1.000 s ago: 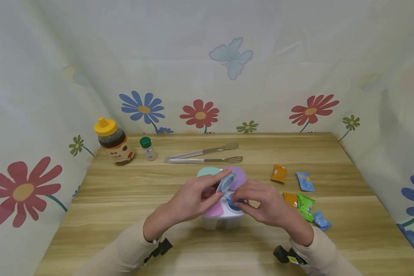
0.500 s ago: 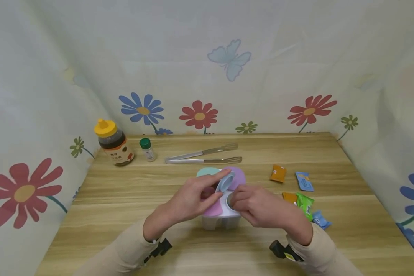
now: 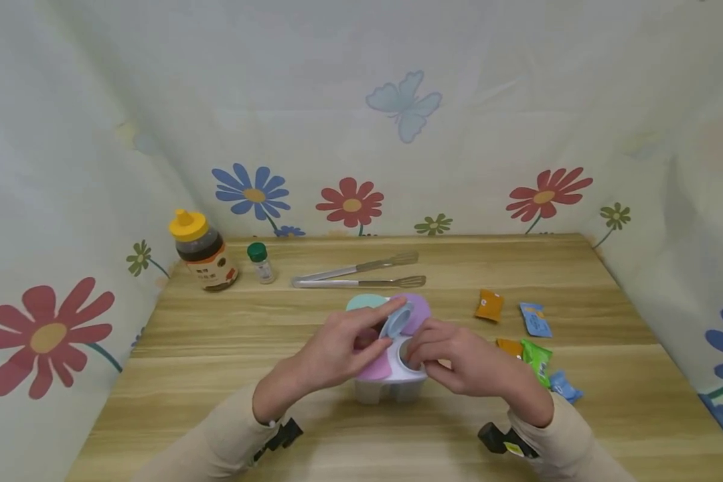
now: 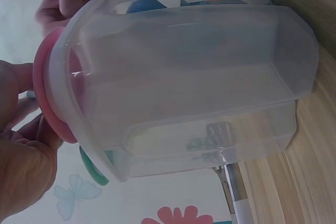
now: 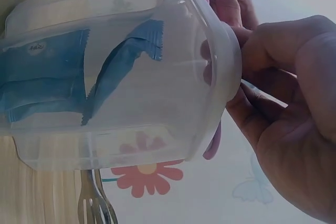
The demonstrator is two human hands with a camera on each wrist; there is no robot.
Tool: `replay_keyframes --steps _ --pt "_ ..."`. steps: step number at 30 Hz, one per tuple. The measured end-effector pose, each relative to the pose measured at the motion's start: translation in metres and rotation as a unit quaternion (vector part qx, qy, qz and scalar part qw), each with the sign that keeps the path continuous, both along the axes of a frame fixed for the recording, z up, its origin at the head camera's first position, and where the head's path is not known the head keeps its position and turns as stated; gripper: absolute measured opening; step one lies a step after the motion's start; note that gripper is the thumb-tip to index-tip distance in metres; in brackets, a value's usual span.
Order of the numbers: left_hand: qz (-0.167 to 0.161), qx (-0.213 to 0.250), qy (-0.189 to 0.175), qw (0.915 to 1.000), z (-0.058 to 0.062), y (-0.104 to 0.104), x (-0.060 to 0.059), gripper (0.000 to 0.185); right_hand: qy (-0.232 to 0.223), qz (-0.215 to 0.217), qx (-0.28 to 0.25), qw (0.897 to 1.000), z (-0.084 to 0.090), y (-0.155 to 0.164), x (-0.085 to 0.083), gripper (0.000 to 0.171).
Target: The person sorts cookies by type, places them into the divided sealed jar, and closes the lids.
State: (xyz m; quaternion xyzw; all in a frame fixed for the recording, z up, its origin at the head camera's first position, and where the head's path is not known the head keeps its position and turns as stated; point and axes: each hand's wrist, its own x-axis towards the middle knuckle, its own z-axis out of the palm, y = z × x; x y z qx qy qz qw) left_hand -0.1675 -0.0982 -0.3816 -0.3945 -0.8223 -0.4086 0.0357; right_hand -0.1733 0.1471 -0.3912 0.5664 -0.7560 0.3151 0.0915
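- A honey bottle (image 3: 203, 251) with a yellow cap stands at the table's far left corner, about 10 o'clock from the hands.
- Just right of it stands a small green-capped jar (image 3: 260, 262).
- Metal tongs (image 3: 358, 274) lie across the back of the wooden table (image 3: 217, 375), at 12 o'clock from the container.
- The left hand (image 3: 343, 348) rests on the clear container (image 3: 391, 385) at the table's middle; its fingers pinch the blue flip lid (image 3: 395, 321) and hold it raised over the near-right compartment. The left wrist view shows the fingers against the pink lid (image 4: 44, 98).
- The container's other lids, teal (image 3: 361, 301), purple (image 3: 418, 308) and pink, lie closed.
- Blue sachets (image 5: 79, 82) lie inside the container's near-right compartment, seen through its wall in the right wrist view.
- The right hand (image 3: 464, 361) sits at 3 o'clock of the container, fingers bent, tips at the open mouth of that compartment; whether they pinch anything cannot be told.
- Loose sachets lie at 2 to 3 o'clock: an orange one (image 3: 488, 305), a blue one (image 3: 534, 319), then a green one (image 3: 537, 360) beside the right hand.
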Motion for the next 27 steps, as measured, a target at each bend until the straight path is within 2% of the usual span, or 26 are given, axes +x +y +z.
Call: replay_keyframes --steps 5,10,14,20,27 --pt "-0.004 -0.003 -0.001 1.0 0.0 0.001 0.0 0.06 -0.027 0.001 -0.055 0.998 -0.001 0.007 -0.002 0.027" --pt "-0.004 0.005 0.002 1.0 -0.002 0.0 -0.001 0.06 -0.01 -0.044 -0.073 0.996 -0.001 0.014 -0.008 0.027" --pt "0.001 0.006 0.002 1.0 -0.003 -0.001 0.0 0.06 0.003 -0.092 -0.069 0.993 -0.002 0.024 -0.013 0.024" --pt "0.007 0.002 -0.007 0.9999 -0.002 -0.001 0.001 0.061 0.016 -0.183 -0.022 0.983 0.0 0.043 -0.018 0.025" --pt "0.007 -0.003 -0.012 0.9999 -0.002 -0.001 0.002 0.062 0.022 -0.234 -0.03 0.971 -0.006 0.066 -0.029 0.026"
